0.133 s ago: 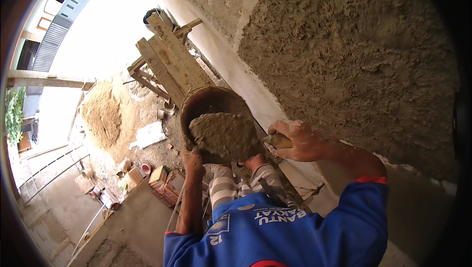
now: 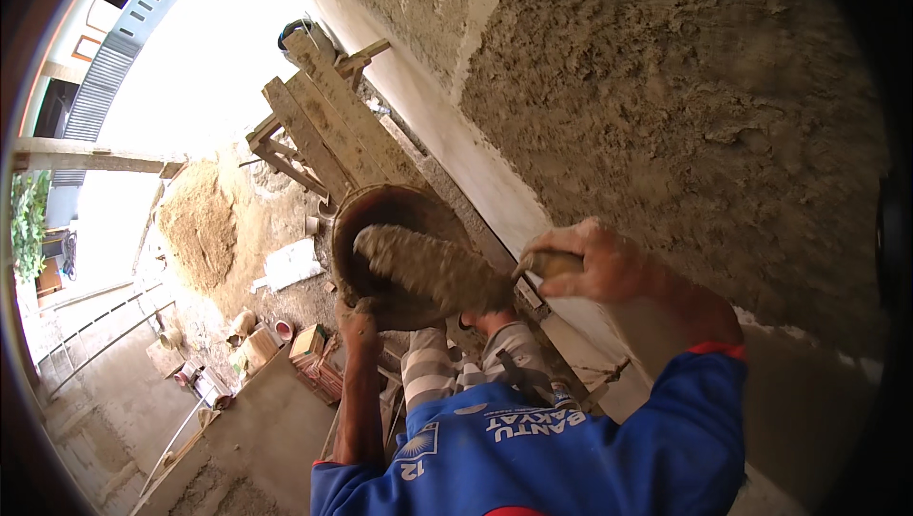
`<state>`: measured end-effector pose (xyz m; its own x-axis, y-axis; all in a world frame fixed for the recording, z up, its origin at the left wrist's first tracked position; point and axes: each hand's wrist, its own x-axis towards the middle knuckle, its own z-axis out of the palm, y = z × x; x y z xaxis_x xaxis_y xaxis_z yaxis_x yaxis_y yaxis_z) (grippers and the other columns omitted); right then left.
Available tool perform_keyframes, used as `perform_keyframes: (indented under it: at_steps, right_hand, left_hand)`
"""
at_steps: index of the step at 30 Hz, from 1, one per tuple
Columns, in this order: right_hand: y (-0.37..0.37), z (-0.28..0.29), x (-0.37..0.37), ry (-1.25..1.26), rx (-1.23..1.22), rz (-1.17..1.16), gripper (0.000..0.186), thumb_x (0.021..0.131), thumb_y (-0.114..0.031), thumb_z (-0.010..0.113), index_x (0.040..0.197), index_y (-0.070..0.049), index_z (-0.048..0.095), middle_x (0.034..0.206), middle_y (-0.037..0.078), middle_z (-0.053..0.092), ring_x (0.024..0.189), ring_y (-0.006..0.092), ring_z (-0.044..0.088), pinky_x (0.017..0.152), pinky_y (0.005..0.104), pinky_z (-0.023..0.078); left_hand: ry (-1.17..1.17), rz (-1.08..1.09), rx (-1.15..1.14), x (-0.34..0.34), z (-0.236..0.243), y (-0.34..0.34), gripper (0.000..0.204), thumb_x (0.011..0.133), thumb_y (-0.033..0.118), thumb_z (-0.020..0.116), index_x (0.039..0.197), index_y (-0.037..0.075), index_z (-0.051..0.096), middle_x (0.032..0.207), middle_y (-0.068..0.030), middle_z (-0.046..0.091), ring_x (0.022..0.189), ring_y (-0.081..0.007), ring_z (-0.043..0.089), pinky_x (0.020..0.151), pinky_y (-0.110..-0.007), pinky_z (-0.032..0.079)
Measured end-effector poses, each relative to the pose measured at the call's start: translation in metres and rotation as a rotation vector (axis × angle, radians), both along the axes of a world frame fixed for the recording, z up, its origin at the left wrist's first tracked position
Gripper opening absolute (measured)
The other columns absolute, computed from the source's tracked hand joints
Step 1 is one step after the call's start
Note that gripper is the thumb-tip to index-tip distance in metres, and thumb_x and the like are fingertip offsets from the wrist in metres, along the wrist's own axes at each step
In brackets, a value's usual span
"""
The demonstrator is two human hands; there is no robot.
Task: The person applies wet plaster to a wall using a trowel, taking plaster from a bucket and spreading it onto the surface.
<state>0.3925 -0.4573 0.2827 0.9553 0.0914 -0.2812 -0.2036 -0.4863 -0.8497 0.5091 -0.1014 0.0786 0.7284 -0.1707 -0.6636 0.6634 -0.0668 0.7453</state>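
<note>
My left hand [image 2: 359,324] is closed on the near left rim of a round, mortar-stained bucket [image 2: 404,206], which it holds tilted in front of my legs. In my right hand [image 2: 606,264] is the handle of a trowel [image 2: 553,264]. A thick heap of wet grey-brown mortar [image 2: 428,265] covers the trowel's blade and hides it. The loaded blade sits over the bucket's mouth, tipped to one side. Whatever lies deeper in the bucket is mostly out of sight behind the mortar.
On my right rises a wall with rough wet plaster [image 2: 666,116]. A plank platform on trestles [image 2: 328,121] stretches ahead, with a dark bucket [image 2: 309,36] at its far end. Down to the left are a sand pile [image 2: 198,221], a pale sack [image 2: 290,264] and stacked tiles [image 2: 316,361].
The mortar-laden trowel has turned, so its heap now looks narrower. The bucket and my left hand have shifted slightly left, and my right wrist has rotated.
</note>
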Motion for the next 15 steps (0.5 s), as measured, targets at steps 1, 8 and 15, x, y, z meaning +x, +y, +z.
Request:
perform_keyframes:
  at_steps: [1,8,15]
  right_hand:
    - [-0.013,-0.017,0.003,0.228,0.112,-0.042,0.047,0.082,-0.021,0.073,0.122,-0.003,0.058,0.098,0.017,0.069,0.088,0.0314,0.068,0.078,0.0397,0.054]
    - [-0.158,-0.038,-0.024,-0.257,-0.582,-0.853,0.031,0.096,-0.03,0.061,0.107,-0.001,0.063,0.078,0.007,0.065,0.068,0.0163,0.061,0.059,0.0299,0.053]
    - [-0.04,-0.016,-0.071,0.042,-0.527,-0.436,0.037,0.092,-0.015,0.059,0.127,-0.004,0.057,0.102,0.016,0.065,0.09,0.0222,0.064,0.077,0.0351,0.056]
  left_hand:
    - [-0.069,0.003,0.006,0.001,-0.012,0.011,0.032,0.076,0.003,0.062,0.108,0.002,0.06,0.09,-0.0069,0.065,0.075,-0.0205,0.065,0.065,-0.033,0.054]
    - [-0.06,0.07,0.184,-0.005,-0.01,0.021,0.038,0.08,0.004,0.059,0.118,-0.001,0.06,0.099,-0.0107,0.067,0.08,-0.0204,0.066,0.067,-0.033,0.057]
    - [-0.085,-0.158,0.14,-0.019,-0.012,0.007,0.03,0.08,0.003,0.06,0.109,-0.001,0.061,0.092,-0.0091,0.065,0.078,-0.0191,0.063,0.066,-0.033,0.054]
